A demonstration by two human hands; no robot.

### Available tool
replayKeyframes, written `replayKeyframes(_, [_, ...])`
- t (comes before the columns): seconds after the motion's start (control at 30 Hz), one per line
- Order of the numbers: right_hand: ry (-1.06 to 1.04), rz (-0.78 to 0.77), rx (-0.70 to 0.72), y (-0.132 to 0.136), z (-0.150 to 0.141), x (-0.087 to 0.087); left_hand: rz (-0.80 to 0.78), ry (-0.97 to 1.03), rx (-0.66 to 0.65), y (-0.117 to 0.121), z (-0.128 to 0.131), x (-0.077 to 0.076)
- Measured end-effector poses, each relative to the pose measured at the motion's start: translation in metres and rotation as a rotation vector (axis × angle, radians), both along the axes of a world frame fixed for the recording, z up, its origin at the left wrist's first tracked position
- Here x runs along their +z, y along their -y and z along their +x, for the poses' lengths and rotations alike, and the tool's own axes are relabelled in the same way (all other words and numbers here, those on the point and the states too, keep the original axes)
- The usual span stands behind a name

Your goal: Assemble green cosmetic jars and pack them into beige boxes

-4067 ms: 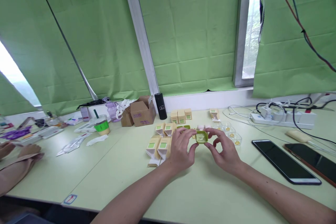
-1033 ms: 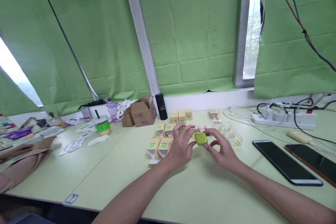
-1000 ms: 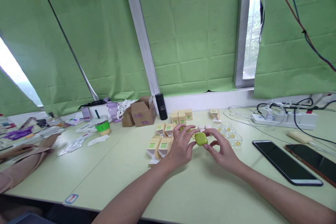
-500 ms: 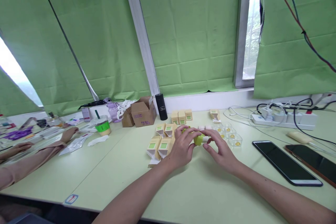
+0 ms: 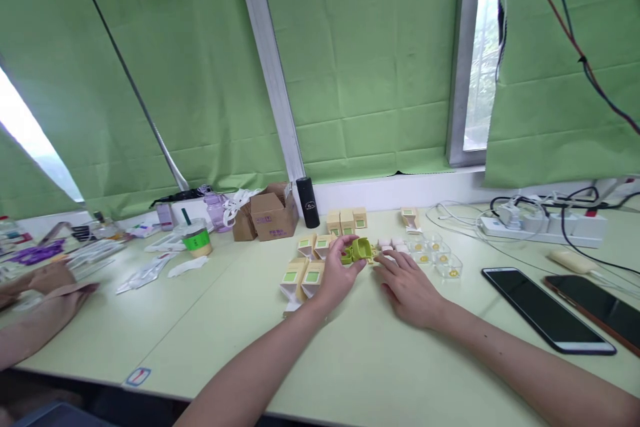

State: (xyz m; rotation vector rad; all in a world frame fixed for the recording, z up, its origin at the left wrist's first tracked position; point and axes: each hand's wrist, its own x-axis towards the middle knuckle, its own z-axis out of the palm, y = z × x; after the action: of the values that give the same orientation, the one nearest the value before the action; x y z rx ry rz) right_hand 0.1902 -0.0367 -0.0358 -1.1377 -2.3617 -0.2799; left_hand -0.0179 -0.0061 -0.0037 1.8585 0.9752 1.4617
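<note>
My right hand (image 5: 410,287) rests low over the table (image 5: 350,367); my left hand (image 5: 341,273) pinches a small olive-green shell (image 5: 363,249).

My right fingers are loosely bent; I cannot tell whether their tips grip anything. The shell, between left thumb and fingers above the table, is square with rounded corners, hollow side showing, its left edge hidden. Another green part (image 5: 347,257) beside it is mostly covered; whether joined, I cannot tell. Small yellow pieces (image 5: 374,253) near my right fingertips blur together.
</note>
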Motion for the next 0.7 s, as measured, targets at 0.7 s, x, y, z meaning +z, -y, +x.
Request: replayKeyframes(0.7, [0.095,0.111,-0.021,-0.02,-0.016,0.013,-0.165,0.224,-0.098,-0.004,0.004,0.005])
